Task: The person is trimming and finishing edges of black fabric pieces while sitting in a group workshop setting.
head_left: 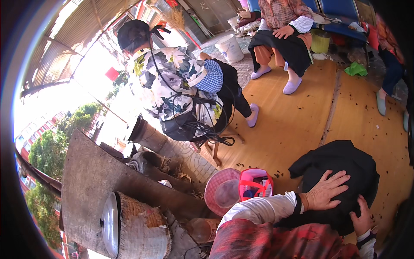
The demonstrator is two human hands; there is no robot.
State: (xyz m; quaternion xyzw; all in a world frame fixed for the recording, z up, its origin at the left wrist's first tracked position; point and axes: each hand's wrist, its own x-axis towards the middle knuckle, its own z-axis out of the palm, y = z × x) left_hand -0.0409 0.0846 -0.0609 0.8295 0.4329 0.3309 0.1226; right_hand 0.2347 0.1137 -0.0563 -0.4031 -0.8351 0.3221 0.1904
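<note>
A black cloth lies bunched in a broad mound at the lower right, in front of me. My left hand rests flat on top of it, palm down, with fingers spread. At the cloth's right edge is my right hand, its thumb and forefinger apart and its other fingers partly curled; I make out nothing in it. What lies under the cloth is hidden. Beside my left forearm stand a bright pink bag with small things inside and a pink checked hat.
Tan boards cover the ground, scattered with small dark bits. A person in a floral shirt sits ahead left; another sits opposite, black cloth over the lap. Nearby are a white bucket, green plastic bag and lidded drum.
</note>
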